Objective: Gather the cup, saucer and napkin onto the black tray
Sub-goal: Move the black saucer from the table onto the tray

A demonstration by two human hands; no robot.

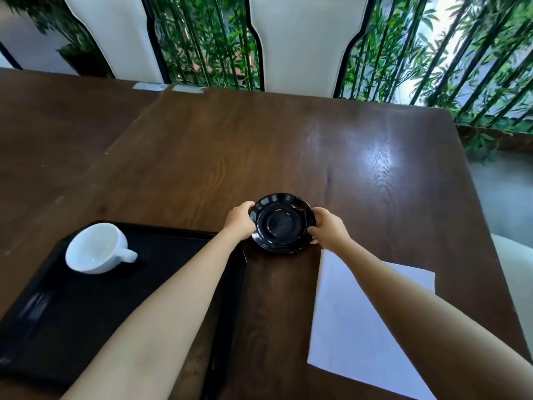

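A glossy black saucer rests on the dark wooden table just right of the black tray. My left hand grips its left rim and my right hand grips its right rim. A white cup stands upright on the tray's far left part, handle pointing right. A white napkin lies flat on the table at the near right, partly under my right forearm. My left forearm crosses above the tray's right side.
The wooden table stretches away ahead, with its right edge near the napkin. Two pale chair backs stand at the far edge, with bamboo plants behind them.
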